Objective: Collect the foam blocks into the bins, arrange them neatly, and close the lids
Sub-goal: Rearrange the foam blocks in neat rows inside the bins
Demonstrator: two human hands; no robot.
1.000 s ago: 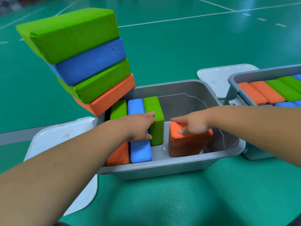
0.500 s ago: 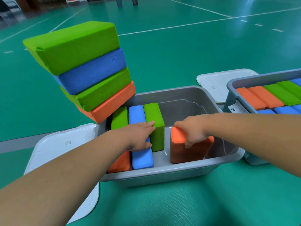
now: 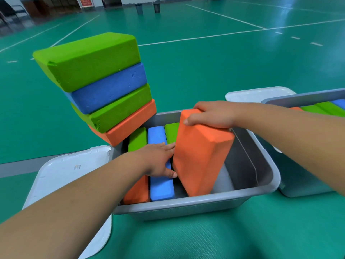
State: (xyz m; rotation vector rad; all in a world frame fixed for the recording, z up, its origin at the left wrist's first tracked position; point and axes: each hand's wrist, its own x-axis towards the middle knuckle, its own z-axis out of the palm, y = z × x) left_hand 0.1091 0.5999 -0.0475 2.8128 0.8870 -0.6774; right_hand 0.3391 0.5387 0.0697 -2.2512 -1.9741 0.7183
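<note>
On the floor (image 3: 205, 62), a leaning stack (image 3: 104, 86) of four blocks (green, blue, green, orange) crowds the far-left corner of the near bin (image 3: 196, 206); a lid (image 3: 61, 176) lies to its left, and a second lid (image 3: 257, 94) lies behind a second bin (image 3: 298, 101) at right. The right grip (image 3: 211, 114) clasps the top end of a tilted orange block (image 3: 201, 152), whose lower end sits inside the near bin, just right of the left grip (image 3: 158, 161), which lies flat with fingers straight on the blue block (image 3: 160, 186). Count: two bins, two lids, four blocks packed along the near bin's left side, one in hand.
</note>
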